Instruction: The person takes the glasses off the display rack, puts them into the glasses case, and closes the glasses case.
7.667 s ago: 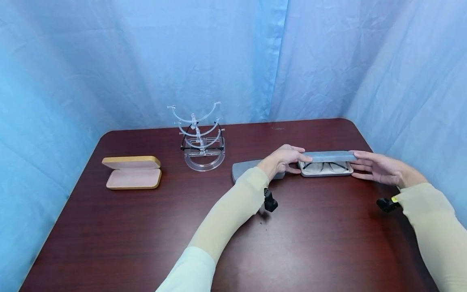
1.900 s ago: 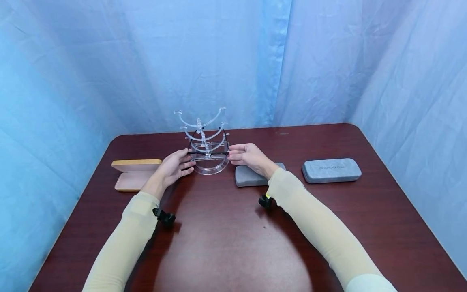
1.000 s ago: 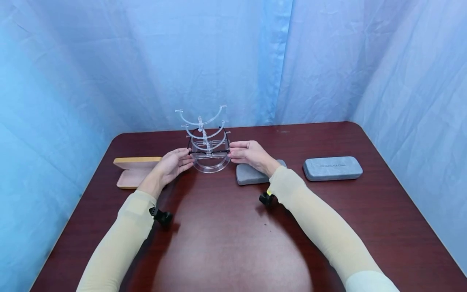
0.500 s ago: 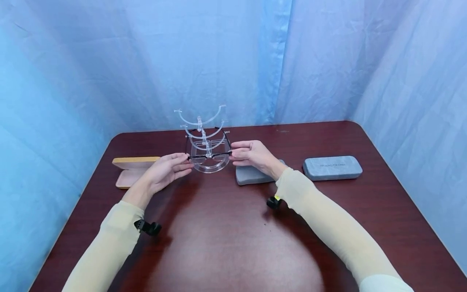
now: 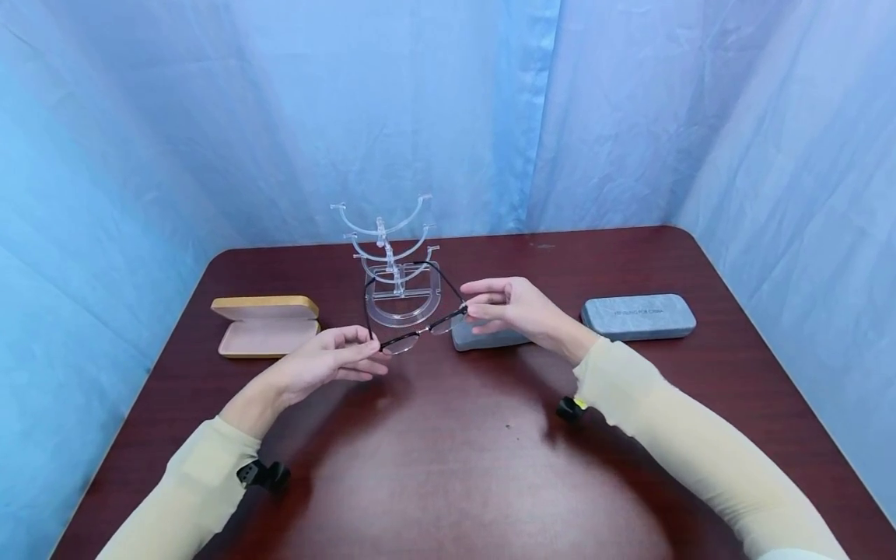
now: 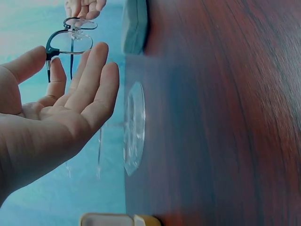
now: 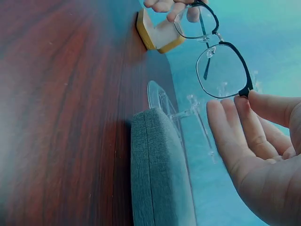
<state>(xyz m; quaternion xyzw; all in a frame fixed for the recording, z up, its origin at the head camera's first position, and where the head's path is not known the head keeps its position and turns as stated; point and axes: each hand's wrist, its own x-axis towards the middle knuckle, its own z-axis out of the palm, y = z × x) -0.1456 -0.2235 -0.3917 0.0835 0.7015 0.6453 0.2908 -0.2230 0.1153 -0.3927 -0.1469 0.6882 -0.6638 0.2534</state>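
Observation:
A pair of black half-rim eyeglasses [image 5: 402, 343] is held up between both hands, temples unfolded and pointing back toward the stand. My left hand [image 5: 318, 365] pinches its left hinge corner between thumb and index finger, with the other fingers spread below. At the opposite hinge, my right hand [image 5: 521, 311] pinches the frame the same way; the right wrist view shows thumb and fingertips on that corner [image 7: 245, 92]. Behind the glasses stands a clear acrylic display stand [image 5: 402, 319] with curved tiers, bearing no glasses.
A yellow eyeglass case [image 5: 269, 339] lies open at the left, its pale lining showing. Partly behind my right hand sits a shut grey case [image 5: 483, 337]. Farther right is a shut blue-grey case [image 5: 638, 317] with lettering. Blue curtains [image 5: 448, 117] surround the dark wooden table [image 5: 434, 467].
The blue-grey case on the right, ajar with glasses inside at first, is now shut. Both hands have moved to the stand, taken its glasses and drawn them toward me, now tilted.

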